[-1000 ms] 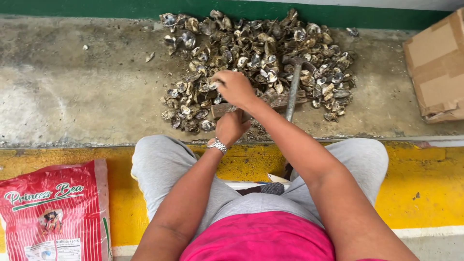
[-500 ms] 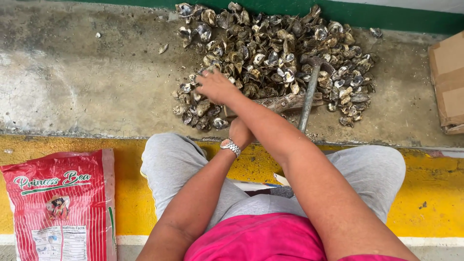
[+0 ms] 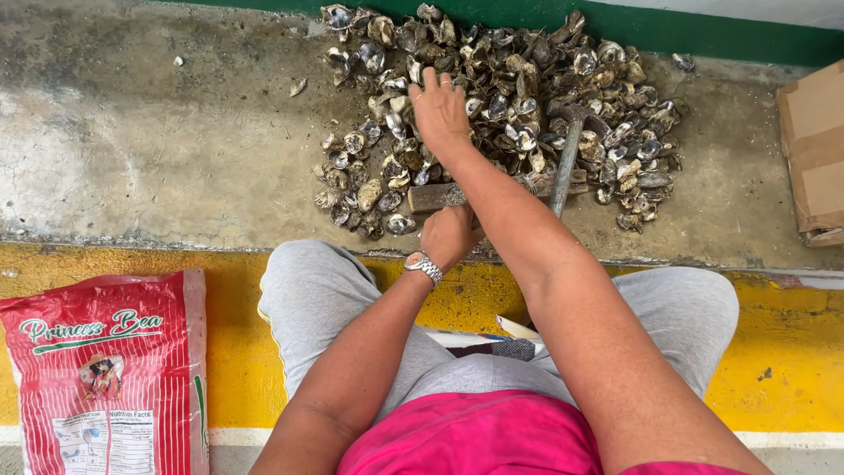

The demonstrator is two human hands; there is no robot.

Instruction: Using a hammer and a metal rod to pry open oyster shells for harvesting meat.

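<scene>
The person sat at the yellow curb (image 3: pixel 791 369) facing a heap of oyster shells (image 3: pixel 527 79) spread on the concrete ledge (image 3: pixel 158 141). The right hand (image 3: pixel 440 110) lay reached out over the heap toward twelve o'clock, fingers spread and curled down among the shells; whether it had closed on one could not be told from this view. The left hand (image 3: pixel 450 236), with a metal wristwatch (image 3: pixel 424 266) on its wrist, rested fisted at the near edge of the heap, just beside a wooden block (image 3: pixel 435 197); what it gripped, if anything, was hidden. A hammer (image 3: pixel 567 154) lay untouched on the shells at about two o'clock from the left hand, its handle pointing back toward the person.

As a judgement, the work seemed well short of finished: the heap was large, shells lay scattered about the block, and no sorted or separate pile showed.

Compared with half a second earlier, the right hand had moved farther up into the heap, away from the near left edge where it had been. The left hand and the hammer held about the same places. A red printed sack (image 3: pixel 101 378) lay at eight o'clock, and a cardboard box (image 3: pixel 818 149) at three o'clock.
</scene>
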